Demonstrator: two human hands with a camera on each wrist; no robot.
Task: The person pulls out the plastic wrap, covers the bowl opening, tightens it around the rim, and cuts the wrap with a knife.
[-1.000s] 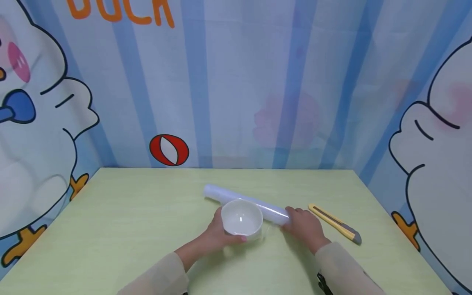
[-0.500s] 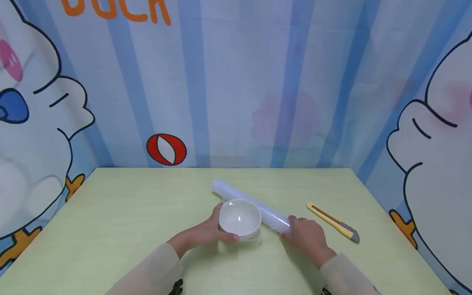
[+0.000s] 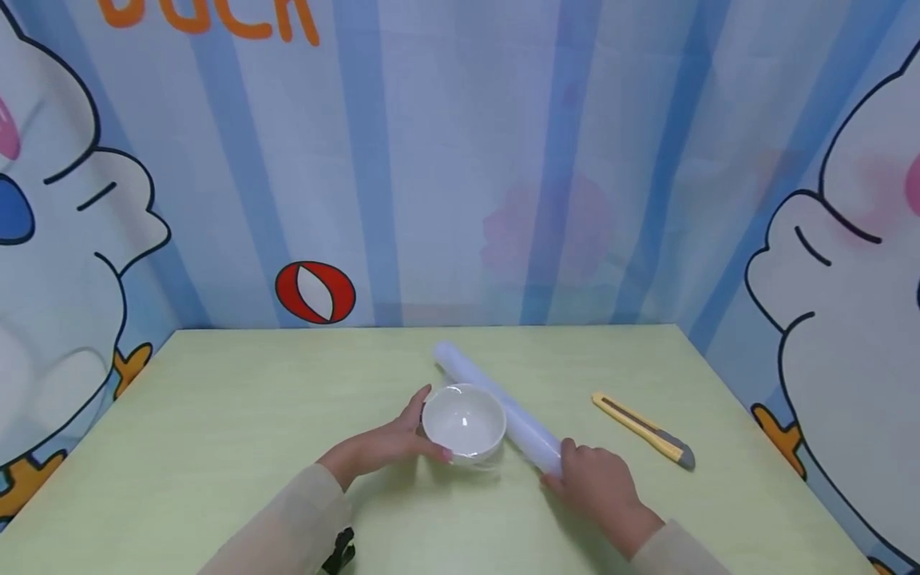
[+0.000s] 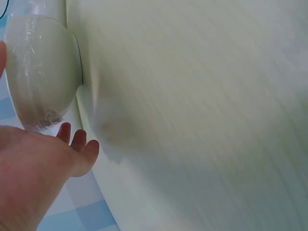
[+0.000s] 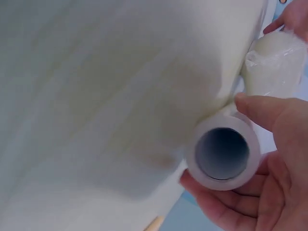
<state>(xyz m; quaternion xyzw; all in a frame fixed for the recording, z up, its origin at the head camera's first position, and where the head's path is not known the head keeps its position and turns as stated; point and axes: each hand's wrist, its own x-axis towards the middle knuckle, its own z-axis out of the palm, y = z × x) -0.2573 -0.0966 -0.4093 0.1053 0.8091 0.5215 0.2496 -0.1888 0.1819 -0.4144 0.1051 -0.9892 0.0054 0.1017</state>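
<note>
A white bowl stands on the table with clear plastic film over its outside, crinkled in the left wrist view. My left hand is spread at the bowl's left side, thumb by the front rim. In the left wrist view its fingers extend loosely just under the bowl's side. My right hand grips the near end of a roll of cling film, which slants away to the far left, just right of the bowl. In the right wrist view thumb and fingers go round the roll's hollow end.
A yellow box cutter lies on the pale green table, right of the roll. A striped blue cloth with cartoon ducks hangs behind the table and along both sides.
The roll's far end has swung right and away, while its near end came toward me with my right hand. My left hand has slid left, loosening from the bowl, which stays nearly in place.
</note>
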